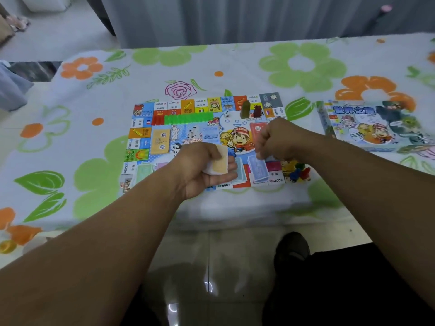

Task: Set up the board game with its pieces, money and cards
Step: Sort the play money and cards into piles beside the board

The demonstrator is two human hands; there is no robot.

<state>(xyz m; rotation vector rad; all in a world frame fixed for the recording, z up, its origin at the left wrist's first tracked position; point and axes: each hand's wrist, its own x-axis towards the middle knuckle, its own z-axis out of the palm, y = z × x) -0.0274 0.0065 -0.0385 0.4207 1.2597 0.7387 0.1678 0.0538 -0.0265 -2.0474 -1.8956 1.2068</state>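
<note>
Holding a stack of yellow notes, our left hand curls its fingers round it over the board's near edge. Our right hand: fingers curled at a blue note pile; grip, we cannot tell. Board flat on the worktop, bearing green houses and coloured pawns. Game box to its right.

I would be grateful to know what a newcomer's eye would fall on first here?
The colourful game board lies mid-table on a flowered tablecloth. Over its near edge the left hand holds yellow notes while the right hand pinches at blue notes. The game box sits to the right.
</note>
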